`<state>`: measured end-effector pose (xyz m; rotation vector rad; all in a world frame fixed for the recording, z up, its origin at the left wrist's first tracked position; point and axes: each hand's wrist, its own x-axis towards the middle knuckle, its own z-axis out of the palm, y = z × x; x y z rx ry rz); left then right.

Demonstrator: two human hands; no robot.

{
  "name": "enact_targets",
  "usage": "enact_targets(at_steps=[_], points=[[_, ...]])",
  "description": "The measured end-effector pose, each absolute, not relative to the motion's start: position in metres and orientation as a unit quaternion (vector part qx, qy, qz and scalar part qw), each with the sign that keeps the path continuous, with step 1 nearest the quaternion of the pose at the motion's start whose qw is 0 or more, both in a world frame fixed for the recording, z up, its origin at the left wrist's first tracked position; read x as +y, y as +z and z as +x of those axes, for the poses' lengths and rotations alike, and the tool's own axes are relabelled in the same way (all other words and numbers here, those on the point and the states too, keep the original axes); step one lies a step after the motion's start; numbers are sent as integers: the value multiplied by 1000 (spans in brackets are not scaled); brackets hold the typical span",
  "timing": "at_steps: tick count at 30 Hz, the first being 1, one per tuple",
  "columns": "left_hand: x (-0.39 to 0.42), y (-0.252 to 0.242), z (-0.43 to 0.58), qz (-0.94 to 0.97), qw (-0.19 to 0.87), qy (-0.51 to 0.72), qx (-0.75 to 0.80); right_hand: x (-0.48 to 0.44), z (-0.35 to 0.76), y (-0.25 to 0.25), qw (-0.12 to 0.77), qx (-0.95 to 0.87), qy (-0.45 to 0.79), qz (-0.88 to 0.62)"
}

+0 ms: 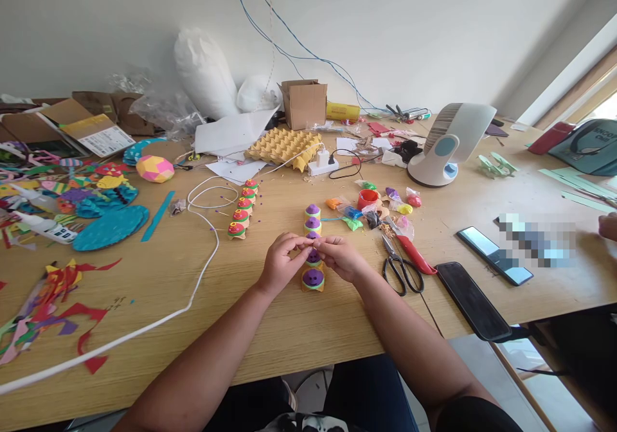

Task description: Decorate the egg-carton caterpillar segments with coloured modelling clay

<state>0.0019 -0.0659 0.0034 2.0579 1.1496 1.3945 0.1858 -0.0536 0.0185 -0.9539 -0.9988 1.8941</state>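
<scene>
My left hand (283, 260) and my right hand (341, 258) meet fingertip to fingertip in a pinch. Whatever lies between them is too small to name. Under and just beyond the fingers stands a row of egg-carton cups (313, 279) topped with purple domes; the nearest dome has a small dark face. My hands partly cover the middle of this row. To its left sits a similar egg-carton row (242, 215) with red and green tops, yellow rings and thin sticks poking out sideways.
Black scissors (403, 274), a red-handled tool (415, 255) and a phone (472, 300) lie to the right. Beyond are bags of coloured clay (353, 224), a fan (446, 146) and an egg tray (282, 147). A white cable (193, 290) crosses the left; another person's hand (608, 225) shows far right.
</scene>
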Motion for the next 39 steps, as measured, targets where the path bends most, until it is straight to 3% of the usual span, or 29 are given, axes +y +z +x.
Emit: enact_targets(at_steps=[23, 39], points=[[-65, -3, 5, 624, 399, 499, 450, -56, 185, 20, 379, -453, 704, -394], [-63, -4, 1, 633, 411, 492, 434, -55, 185, 21, 379, -453, 698, -404]])
